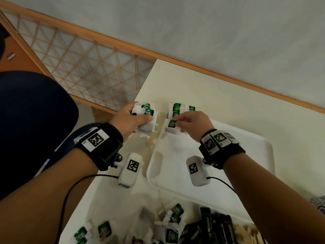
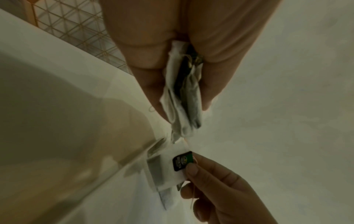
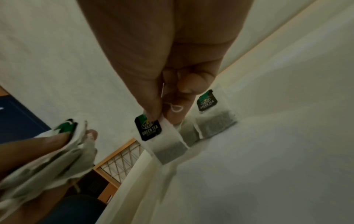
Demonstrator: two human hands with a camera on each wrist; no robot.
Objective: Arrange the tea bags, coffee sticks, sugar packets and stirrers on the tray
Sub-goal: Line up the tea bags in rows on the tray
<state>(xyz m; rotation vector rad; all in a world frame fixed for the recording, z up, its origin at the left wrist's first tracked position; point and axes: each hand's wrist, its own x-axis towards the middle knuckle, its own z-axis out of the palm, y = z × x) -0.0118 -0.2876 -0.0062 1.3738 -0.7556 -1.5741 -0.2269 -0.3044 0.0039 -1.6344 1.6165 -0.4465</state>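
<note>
here the white tray (image 1: 260, 155) sits on the pale table (image 1: 202, 88), and everything can be placed from it. the right hand (image 1: 193, 124) is over the tray's far left corner. its thumb and first finger pinch the green tag of one tea bag (image 1: 171, 125), and the bag's bottom edge rests on the tray floor in that corner. in the right wrist view the tag reads "green tea". just past it, still on the tray along the far rim, more tea bags in a row (image 1: 177, 110) stand one behind the other.

the left hand (image 1: 131, 122) is just beside the tray's left rim, off the tray. its fingers and thumb are curled around a bunch of tea bags (image 1: 146, 117), pressing them flat together, with green tags sticking out on top.

near the tray's close rim, on the table, lies a loose pile of tea bags (image 1: 172, 219). next to that pile lie black coffee sticks (image 1: 218, 228).
</note>
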